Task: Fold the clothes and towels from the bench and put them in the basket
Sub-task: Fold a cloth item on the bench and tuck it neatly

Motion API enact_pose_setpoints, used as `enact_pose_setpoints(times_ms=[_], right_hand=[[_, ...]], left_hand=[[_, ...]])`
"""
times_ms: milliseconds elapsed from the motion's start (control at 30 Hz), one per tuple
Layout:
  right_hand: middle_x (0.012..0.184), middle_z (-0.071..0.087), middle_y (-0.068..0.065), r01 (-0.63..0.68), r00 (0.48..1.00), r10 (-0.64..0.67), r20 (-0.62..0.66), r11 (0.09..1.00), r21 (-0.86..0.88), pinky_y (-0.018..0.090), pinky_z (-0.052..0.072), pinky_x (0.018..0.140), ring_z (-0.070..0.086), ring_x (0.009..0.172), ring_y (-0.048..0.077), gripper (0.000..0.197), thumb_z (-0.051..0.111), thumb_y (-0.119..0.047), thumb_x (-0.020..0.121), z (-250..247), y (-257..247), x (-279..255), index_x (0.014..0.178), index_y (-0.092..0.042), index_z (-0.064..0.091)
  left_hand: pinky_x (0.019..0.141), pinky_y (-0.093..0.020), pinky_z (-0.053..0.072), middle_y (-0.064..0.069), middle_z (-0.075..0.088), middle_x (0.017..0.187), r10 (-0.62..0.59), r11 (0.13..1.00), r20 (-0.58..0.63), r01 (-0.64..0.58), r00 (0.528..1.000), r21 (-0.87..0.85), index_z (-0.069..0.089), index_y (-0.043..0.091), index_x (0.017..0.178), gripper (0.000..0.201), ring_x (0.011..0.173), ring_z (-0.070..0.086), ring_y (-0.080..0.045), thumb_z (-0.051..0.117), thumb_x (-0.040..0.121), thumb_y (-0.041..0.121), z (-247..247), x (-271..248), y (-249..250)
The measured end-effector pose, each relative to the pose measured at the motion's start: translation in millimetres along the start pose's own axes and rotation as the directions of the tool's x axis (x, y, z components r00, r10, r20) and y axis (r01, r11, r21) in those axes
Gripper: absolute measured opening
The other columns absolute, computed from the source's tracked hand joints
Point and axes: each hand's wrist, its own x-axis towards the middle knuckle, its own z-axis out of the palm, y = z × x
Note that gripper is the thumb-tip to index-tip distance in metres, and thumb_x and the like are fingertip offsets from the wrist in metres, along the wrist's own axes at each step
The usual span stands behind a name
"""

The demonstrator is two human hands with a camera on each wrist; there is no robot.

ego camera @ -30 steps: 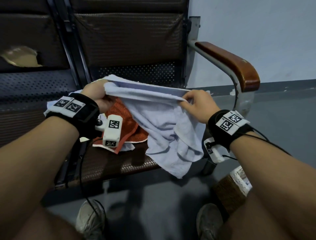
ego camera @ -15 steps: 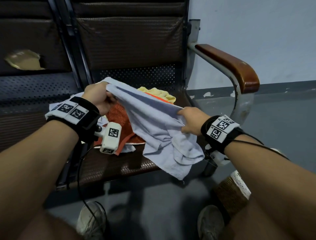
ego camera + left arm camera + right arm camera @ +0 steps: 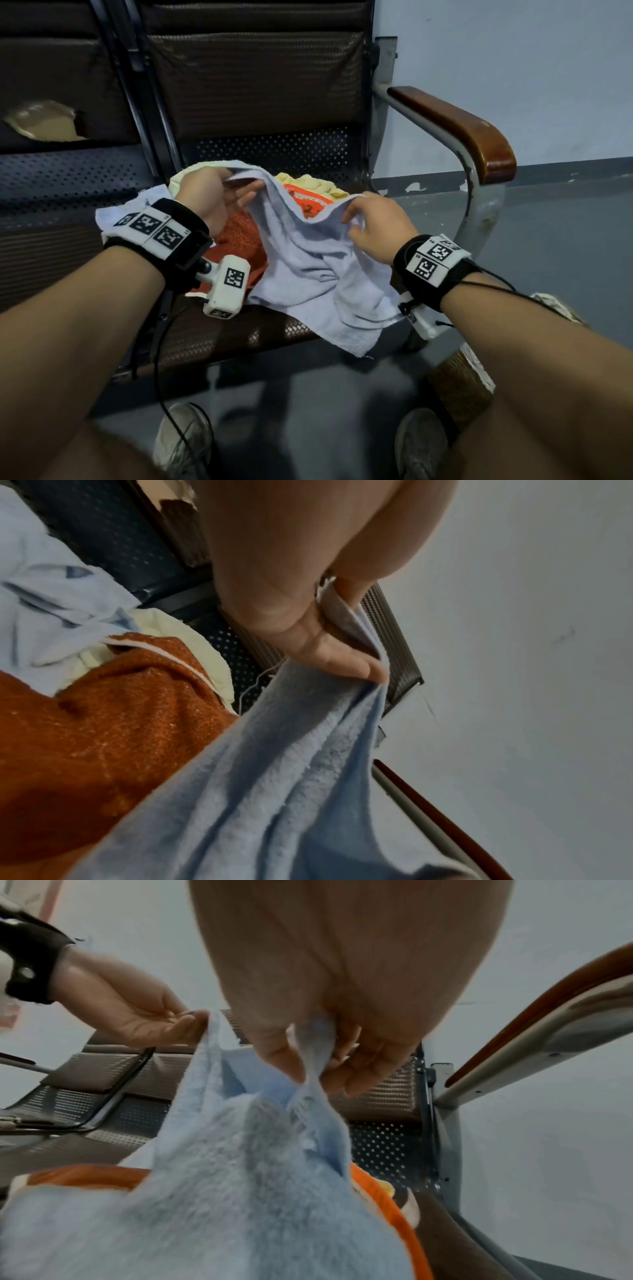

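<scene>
I hold a pale blue towel point(image 3: 308, 267) over the bench seat point(image 3: 212, 335) by its top edge. My left hand point(image 3: 245, 186) pinches one end between thumb and fingers point(image 3: 342, 658), palm turned up. My right hand point(image 3: 349, 214) pinches the other end, thumb against fingers point(image 3: 346, 1077). The edge sags between the two hands, and the rest drapes down over the seat's front. Under it lie an orange towel point(image 3: 239, 236) and a yellow cloth point(image 3: 315, 185). A woven basket point(image 3: 462, 383) stands on the floor at lower right, partly hidden by my right forearm.
A light blue garment point(image 3: 113, 216) lies on the seat left of the pile. The wooden armrest point(image 3: 459, 126) on its metal frame closes the bench's right side. The backrest point(image 3: 257, 78) rises behind. My shoes point(image 3: 181, 442) rest on the grey floor below.
The towel was stretched taut between my hands; now they are closer together and its edge hangs slack. My left hand has turned palm up, and the yellow cloth behind shows.
</scene>
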Motion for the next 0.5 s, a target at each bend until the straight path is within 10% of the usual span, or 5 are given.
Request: enact_pose_setpoints(times_ms=[67,233,500], right_hand=[[0.095,0.065,-0.008,0.051,0.998,-0.049,-0.044,0.998,0.046,0.039,0.055,0.082,0.063,0.087,0.019,0.009,0.062,-0.027,0.08,5,-10,2,0.082,-0.026,0.07],[0.071,0.062,-0.014,0.043,0.999,-0.039,-0.036,0.995,0.096,0.028,0.045,0.059,0.058,0.068,0.005,0.057,0.052,-0.082,0.074,20,-39,1,0.07,-0.026,0.065],[0.072,0.061,0.001,-0.155,0.977,0.207,-0.053,0.859,0.487,0.033,0.046,0.073,0.057,0.072,0.021,0.037,0.05,-0.025,0.101,24,-28,13,0.065,-0.022,0.057]], left_hand=[[0.066,-0.021,0.059,-0.005,0.076,0.079,-0.006,0.999,0.05,0.004,0.999,0.036,0.064,0.008,0.099,0.025,0.07,0.074,-0.015,0.04,0.101,0.008,8,-4,-2],[0.069,-0.022,0.06,-0.011,0.075,0.078,-0.051,0.998,0.213,0.042,0.976,0.048,0.063,0.004,0.09,0.023,0.072,0.075,-0.019,0.042,0.098,0.003,36,-21,-15],[0.07,-0.026,0.061,-0.02,0.068,0.104,0.074,0.995,0.042,-0.076,0.996,0.058,0.053,0.001,0.106,0.011,0.081,0.073,-0.023,0.047,0.098,-0.001,40,-14,-18]])
